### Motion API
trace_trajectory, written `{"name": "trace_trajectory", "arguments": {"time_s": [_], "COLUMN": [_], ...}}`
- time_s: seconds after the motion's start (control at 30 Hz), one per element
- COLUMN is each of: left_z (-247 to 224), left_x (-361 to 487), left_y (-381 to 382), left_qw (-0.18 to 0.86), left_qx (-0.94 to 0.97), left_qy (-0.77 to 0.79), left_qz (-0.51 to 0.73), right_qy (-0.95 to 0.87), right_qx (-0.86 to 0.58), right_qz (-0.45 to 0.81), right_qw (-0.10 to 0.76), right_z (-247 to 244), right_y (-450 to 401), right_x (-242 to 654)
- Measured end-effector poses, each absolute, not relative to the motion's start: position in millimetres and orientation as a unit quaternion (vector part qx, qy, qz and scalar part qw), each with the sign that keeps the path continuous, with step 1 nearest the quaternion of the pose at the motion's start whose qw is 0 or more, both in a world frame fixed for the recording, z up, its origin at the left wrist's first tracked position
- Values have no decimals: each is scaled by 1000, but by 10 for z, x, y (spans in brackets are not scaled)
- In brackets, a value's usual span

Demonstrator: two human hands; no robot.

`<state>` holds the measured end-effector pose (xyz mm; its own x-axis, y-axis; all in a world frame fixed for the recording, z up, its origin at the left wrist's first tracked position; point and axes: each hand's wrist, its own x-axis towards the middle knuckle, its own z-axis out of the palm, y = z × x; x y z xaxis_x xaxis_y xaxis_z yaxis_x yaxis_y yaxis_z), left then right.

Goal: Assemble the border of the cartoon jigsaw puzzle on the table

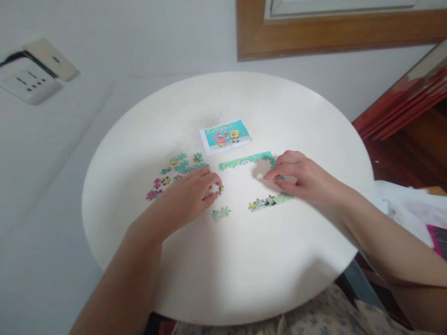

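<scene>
My left hand (pixel 195 193) is closed in a pinch on a small jigsaw puzzle piece (pixel 221 189) with yellow and purple on it. Beside and partly under that hand lies a spread of loose jigsaw pieces (pixel 181 166), teal, pink and yellow. My right hand (pixel 302 177) has its fingertips drawn together over the right side of the partly joined puzzle; whatever they hold, if anything, is hidden. The puzzle's joined top strip (pixel 244 160) is teal, and its lower strip (pixel 270 202) is pale green with figures. Two or so joined green pieces (pixel 221 213) lie apart, left of the lower strip.
A printed picture card (pixel 226 136) with cartoon figures lies behind the puzzle on the round white table (pixel 223 265). A wall with a power socket (pixel 31 79) stands at the left. White plastic bags (pixel 401 209) are beyond the table's right edge.
</scene>
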<state>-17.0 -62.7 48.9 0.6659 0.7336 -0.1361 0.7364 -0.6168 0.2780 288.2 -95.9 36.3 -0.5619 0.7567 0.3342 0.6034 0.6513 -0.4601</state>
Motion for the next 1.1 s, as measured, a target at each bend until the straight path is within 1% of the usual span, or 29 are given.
{"name": "trace_trajectory", "arguments": {"time_s": [0.37,0.57,0.83,1.1], "left_z": [424,441,466,501], "left_x": [-33,84,163,96], "left_y": [-725,-880,-953,-953], "left_qw": [175,181,142,132], "left_qx": [908,923,932,935], "left_qy": [380,339,334,328], "left_qz": [17,24,-1,2], "right_qy": [-877,-877,-879,-880], "right_qx": [-382,-384,-377,-379], "right_qz": [148,143,148,153], "right_qw": [249,251,250,241], "right_z": [374,369,358,364], "right_y": [-959,-957,-955,-959], "right_x": [2882,2886,2883,2881]}}
